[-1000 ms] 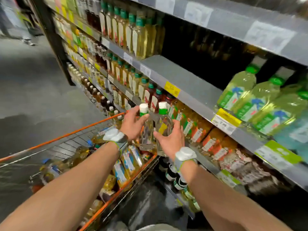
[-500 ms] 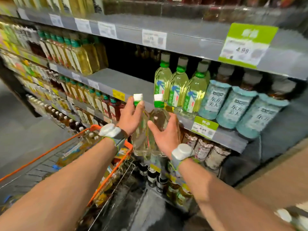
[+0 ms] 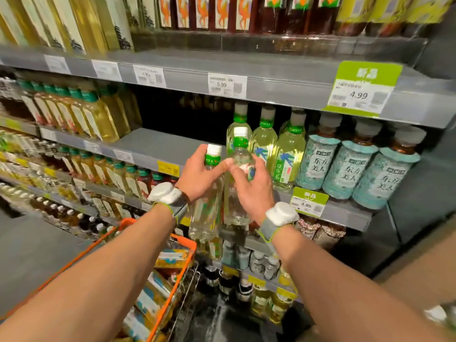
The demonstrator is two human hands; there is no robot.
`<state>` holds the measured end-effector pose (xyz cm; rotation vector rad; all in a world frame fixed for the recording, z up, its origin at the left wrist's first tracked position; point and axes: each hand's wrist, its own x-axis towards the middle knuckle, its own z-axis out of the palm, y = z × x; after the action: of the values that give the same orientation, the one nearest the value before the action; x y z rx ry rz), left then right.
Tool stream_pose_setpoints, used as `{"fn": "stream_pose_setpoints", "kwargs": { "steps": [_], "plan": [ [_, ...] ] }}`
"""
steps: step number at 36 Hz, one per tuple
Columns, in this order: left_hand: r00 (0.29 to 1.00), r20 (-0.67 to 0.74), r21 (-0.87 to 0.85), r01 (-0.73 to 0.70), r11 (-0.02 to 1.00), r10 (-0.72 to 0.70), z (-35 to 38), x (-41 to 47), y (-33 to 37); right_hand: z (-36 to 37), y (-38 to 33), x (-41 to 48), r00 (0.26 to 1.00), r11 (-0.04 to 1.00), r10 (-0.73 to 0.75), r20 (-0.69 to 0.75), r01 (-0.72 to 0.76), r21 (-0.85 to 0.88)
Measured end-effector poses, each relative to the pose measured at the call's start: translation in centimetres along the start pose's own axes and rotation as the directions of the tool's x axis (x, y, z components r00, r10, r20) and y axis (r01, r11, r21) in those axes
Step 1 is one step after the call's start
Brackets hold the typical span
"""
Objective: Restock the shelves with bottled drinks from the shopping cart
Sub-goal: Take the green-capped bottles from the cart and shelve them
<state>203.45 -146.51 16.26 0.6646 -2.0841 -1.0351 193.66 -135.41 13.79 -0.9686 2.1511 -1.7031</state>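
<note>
Two clear bottles with white caps and green neck bands are held upright side by side in the air, just in front of the middle shelf [image 3: 158, 144]: the left bottle [image 3: 206, 213] sits a little lower, the right bottle [image 3: 238, 196] higher, its cap overlapping the first of the green-labelled bottles [image 3: 265, 144] already standing there. Whether the two bottles touch cannot be told. The left hand [image 3: 197, 176] has its grip clamped round the shoulder and neck of the left bottle, and the right hand [image 3: 255, 193] has its grip curled round the upper body of the right one (both wrists carry a white device on a grey band). Half a second ago the pair was lower and further from the standing row, and a second ago it was only just above the shopping cart [image 3: 174, 290]; since then both have risen to shelf height. The cart, orange-rimmed and loaded with more bottles, lies at lower left, below the forearms. To the right of the green-labelled row stand teal-wrapped bottles [image 3: 355, 169], with a green price tag [image 3: 309, 202] on the shelf edge beneath them.
</note>
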Motion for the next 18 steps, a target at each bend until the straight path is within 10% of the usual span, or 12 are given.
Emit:
{"fn": "stream_pose_setpoints", "kwargs": {
  "steps": [18],
  "plan": [
    [0.993, 0.045, -0.023, -0.109, 0.994, 0.110, -0.4, 2.9, -2.0, 0.8, -2.2, -0.3, 0.992, 0.999, -0.042, -0.119, 0.038, -0.039]
  ]
}}
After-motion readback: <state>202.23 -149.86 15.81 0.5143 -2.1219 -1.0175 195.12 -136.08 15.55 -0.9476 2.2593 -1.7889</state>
